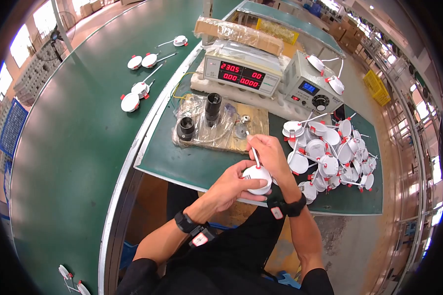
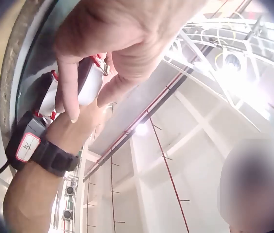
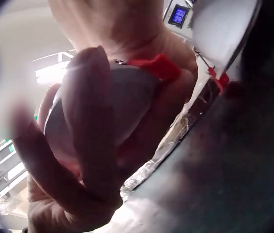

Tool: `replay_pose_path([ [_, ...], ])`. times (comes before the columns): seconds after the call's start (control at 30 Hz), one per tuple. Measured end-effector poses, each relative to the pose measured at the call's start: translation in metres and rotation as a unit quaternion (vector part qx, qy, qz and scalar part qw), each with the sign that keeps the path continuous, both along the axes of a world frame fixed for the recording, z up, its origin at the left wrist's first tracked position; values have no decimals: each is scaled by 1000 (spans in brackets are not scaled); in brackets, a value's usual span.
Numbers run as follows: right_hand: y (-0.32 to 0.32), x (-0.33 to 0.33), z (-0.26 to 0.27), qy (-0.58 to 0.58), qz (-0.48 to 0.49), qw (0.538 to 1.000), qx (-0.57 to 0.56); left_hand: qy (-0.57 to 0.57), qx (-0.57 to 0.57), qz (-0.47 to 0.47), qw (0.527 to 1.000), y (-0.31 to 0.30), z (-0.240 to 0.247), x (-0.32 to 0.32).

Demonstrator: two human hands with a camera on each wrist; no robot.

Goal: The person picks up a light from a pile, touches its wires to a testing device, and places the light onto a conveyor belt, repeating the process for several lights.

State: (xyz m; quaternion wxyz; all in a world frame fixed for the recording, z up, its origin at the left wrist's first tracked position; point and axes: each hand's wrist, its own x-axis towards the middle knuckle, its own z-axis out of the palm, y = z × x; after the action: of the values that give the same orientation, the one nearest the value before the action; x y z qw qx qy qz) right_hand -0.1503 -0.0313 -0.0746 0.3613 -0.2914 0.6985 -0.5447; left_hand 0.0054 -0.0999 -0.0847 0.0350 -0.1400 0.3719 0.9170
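Observation:
A round white downlight (image 1: 259, 186) with red clips is held above the table's front edge in the head view. My left hand (image 1: 226, 188) grips its body, thumb across the face and fingers beneath. With thumb and forefinger, my right hand (image 1: 268, 153) pinches the white cable (image 1: 255, 156) that rises from the lamp. In the left wrist view, part of the downlight (image 2: 92, 83) shows behind the fingers of my left hand (image 2: 120, 41). Fingers wrap the downlight (image 3: 132, 92) in the right wrist view, a red clip at its upper edge.
Beyond my hands, a wooden board (image 1: 259, 118) carries two black cylinders (image 1: 213, 109) under clear plastic. Behind it stand a meter with red digits (image 1: 241, 76) and a box with a knob (image 1: 312, 88). Many downlights (image 1: 330, 157) are heaped at right; several others (image 1: 130, 102) lie on the left bench.

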Motion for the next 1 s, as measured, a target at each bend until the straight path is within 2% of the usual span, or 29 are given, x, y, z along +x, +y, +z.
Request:
replay_pose_path([
  [0.13,-11,-12,-14,46,-1,999,19,20,50,-1,999,-9,-15,-14],
  [0.4,-21,-16,-9,117,-2,992,48,-4,38,-21,999,-24,-7,-22],
  [0.73,-22,-15,-17,121,-15,992,29,-1,69,-40,997,-28,-9,-21],
  [1.0,-21,-14,-18,103,-24,994,34,-10,36,-35,999,-26,-10,-24],
])
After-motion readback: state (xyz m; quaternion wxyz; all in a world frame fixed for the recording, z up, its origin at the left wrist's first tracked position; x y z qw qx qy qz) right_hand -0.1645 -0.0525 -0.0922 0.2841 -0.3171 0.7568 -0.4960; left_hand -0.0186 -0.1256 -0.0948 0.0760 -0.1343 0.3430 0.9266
